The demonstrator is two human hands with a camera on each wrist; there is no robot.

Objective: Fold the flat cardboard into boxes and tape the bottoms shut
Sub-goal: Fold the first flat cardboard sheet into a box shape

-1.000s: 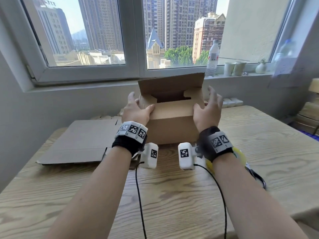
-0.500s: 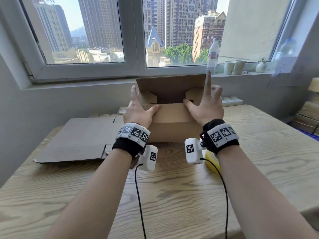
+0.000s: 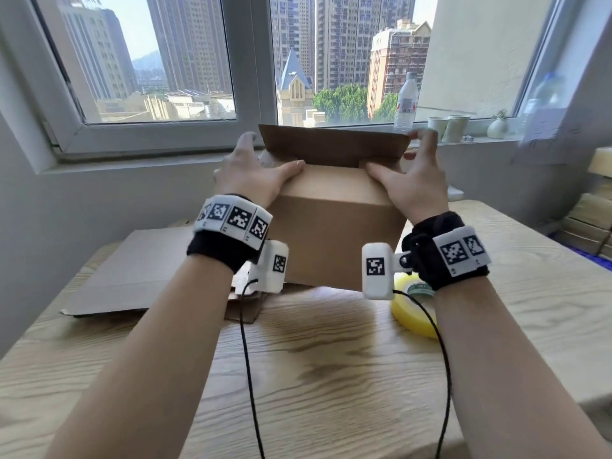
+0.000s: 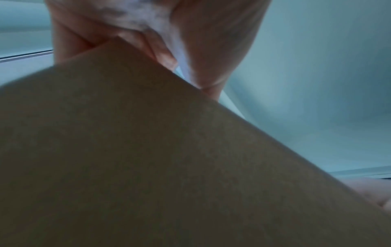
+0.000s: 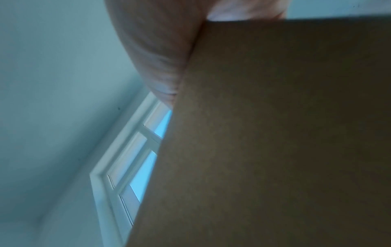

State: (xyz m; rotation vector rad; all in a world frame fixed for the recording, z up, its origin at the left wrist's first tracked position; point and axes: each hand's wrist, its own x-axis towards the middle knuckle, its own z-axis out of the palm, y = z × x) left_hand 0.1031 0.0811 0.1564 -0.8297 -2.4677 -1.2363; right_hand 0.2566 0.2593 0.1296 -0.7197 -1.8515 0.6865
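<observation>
The cardboard box (image 3: 334, 226) was lifted off the wooden table (image 3: 331, 376) and drawn toward the camera, having stood on the tabletop half a second before. The near flap (image 3: 331, 180), previously angled down into the opening, was folded flat across the top, both thumbs pressing on it. The right hand (image 3: 414, 183), whose index finger had pointed straight up, curled its fingertips (image 3: 422, 135) over the right end of the far flap (image 3: 334, 144). The left hand (image 3: 251, 180) shifted up toward that flap's left corner. The yellow tape roll (image 3: 410, 313) came into fuller view beneath the right wrist.
</observation>
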